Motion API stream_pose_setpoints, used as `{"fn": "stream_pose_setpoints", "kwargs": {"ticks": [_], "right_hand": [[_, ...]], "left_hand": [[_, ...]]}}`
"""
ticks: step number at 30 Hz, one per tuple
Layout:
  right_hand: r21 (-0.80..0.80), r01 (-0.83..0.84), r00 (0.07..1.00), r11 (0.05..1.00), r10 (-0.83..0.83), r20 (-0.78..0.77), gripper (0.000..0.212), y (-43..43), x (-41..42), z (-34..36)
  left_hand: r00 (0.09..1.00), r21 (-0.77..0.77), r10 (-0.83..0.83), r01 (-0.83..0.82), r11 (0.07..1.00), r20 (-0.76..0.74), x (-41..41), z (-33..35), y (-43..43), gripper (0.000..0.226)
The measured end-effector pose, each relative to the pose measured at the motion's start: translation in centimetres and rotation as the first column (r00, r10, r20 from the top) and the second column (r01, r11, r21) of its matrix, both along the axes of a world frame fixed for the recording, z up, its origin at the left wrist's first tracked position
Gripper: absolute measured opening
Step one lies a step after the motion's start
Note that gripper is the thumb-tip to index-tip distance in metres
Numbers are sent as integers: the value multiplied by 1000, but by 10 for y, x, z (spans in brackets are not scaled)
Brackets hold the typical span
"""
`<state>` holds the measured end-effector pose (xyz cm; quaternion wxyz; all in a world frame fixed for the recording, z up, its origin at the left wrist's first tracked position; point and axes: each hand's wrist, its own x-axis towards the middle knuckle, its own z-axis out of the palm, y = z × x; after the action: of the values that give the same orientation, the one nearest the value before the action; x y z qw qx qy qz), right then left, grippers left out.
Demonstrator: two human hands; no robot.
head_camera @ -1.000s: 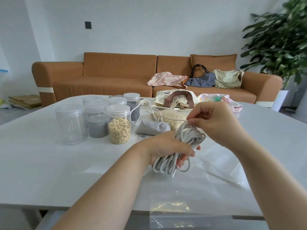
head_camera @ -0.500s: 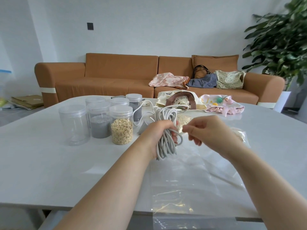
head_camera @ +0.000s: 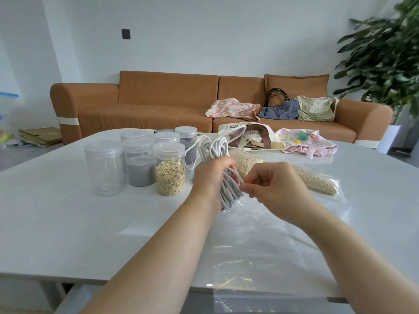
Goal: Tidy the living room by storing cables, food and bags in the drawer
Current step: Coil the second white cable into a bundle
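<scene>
Coiling judged near done: grey cable (head_camera: 223, 177), lately turned upright, is gripped by the left hand (head_camera: 209, 177) above the tabletop (head_camera: 68, 211), its lower loops now pinched at 3 o'clock by the right hand (head_camera: 269, 185); drawer storage pending.

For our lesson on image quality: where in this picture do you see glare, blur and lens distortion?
Head view: glare streaks on the plastic bag near the bottom edge; the plant at the right edge looks smeared and stretched by the wide lens; the cable at centre is sharp.
</scene>
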<state>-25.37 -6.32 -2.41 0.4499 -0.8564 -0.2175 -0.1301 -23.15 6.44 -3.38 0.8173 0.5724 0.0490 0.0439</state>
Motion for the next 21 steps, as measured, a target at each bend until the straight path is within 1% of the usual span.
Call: {"fn": "stream_pose_setpoints", "kwargs": {"ticks": [2, 3, 5, 7, 9, 11, 13, 17, 19, 21], "right_hand": [[-40, -21, 998, 999, 23, 55, 30, 1, -1, 0], [-78, -27, 995, 997, 34, 89, 32, 1, -1, 0], [-176, -23, 986, 984, 51, 157, 35, -1, -2, 3], [-205, -12, 980, 979, 52, 192, 32, -3, -1, 5], [-207, 0, 976, 978, 45, 214, 24, -4, -1, 3], [-259, 17, 964, 966, 53, 261, 17, -3, -1, 3], [-301, 16, 950, 953, 80, 303, 16, -3, 0, 5], [-379, 25, 949, 925, 97, 300, 14, -2, -2, 10], [-375, -6, 964, 927, 104, 243, 16, -3, -3, 13], [-317, -87, 983, 944, 132, 124, 22, -9, -3, 16]], "left_hand": [[1000, -41, -12, 12, 999, -9, -3, 2, 0, 15], [999, -91, -34, 33, 995, -12, -3, 2, 1, 15], [996, -259, -90, 85, 962, -9, -2, 2, 3, 19], [993, -395, -120, 106, 912, -11, -1, 3, 5, 22], [991, -435, -133, 113, 893, -15, 1, 3, 5, 24], [988, -472, -154, 121, 873, -32, 0, 4, 4, 25], [987, -490, -157, 123, 863, -28, -1, 6, 4, 23], [990, -445, -139, 131, 886, 13, -4, 10, 3, 22], [986, -400, -166, 156, 903, 9, -5, 9, 4, 26], [977, -279, -214, 198, 940, -28, -4, 6, 6, 31]]}}
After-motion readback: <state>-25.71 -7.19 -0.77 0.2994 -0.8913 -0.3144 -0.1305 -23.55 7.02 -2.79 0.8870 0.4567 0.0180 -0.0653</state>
